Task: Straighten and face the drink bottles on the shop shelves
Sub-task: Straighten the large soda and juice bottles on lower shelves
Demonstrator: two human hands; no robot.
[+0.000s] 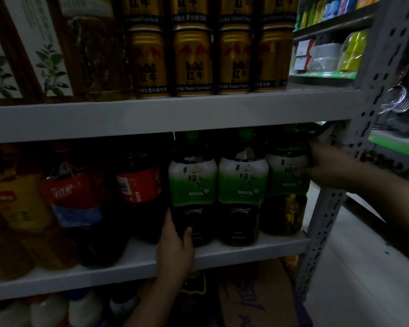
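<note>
Three green tea bottles stand upright in a row at the right end of the middle shelf board (246, 252), near its front edge, green-and-white labels facing out. The left green tea bottle (193, 182) and the middle green tea bottle (243, 182) touch side by side. The right green tea bottle (286, 178) sits just beside them, slightly farther back, its label turned a little to the right. The left hand (175, 244) comes up from below and grasps the left bottle at its dark lower part: the thumb lies on the front and the fingers run up the bottle's left side, between it and the cola bottle (139, 185). The right hand (328, 166) reaches in from the right and clasps the right bottle at label height, its fingers curled round the bottle's right side and one fingertip on the label's front; the dim light hides the finer detail of that grip. Left of the cola bottle stand a bottle with a red-and-blue label (73, 199) and a yellow-labelled bottle (17, 201). A perforated grey upright (335, 197) closes the shelf on the right. On the upper shelf (151, 116) gold Red Bull cans (191, 60) are stacked two high, with leaf-printed tea bottles (45, 55) at the left. Below, a cardboard box (257, 296) and white bottles (47, 310) show.
</note>
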